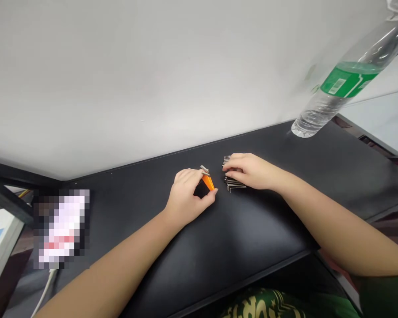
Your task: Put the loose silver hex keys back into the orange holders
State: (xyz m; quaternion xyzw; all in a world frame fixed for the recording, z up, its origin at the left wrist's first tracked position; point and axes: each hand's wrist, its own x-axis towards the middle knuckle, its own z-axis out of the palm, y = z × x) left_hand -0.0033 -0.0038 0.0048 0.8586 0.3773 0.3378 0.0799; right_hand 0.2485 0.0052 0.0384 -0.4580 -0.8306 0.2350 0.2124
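Pinching orange hex-key holder (pixel 208 182) in left hand (pixel 187 194), with thumb at near end and fingers at far end, beside short metal pieces (pixel 204 169), probably keys seated in it. Reading its long axis as sloping from far left to near right; unable to tell whether resting on black tabletop (pixel 126 198) or lifted. Curling right hand (pixel 250 170) over row of loose L-shaped hex keys (pixel 235 185); cannot tell whether gripping any, with contact hidden under fingers. Noting keys just right of holder, across narrow gap, with long arms roughly crosswise to holder's axis and some bent ends toward its side. Judging right hand nearer to row, left hand clear of it. Farther out: at far right, clear plastic bottle (pixel 350 79) with green label; at left, pixelated device (pixel 64 227) on white cable (pixel 45 289); behind, pale wall (pixel 152 79).
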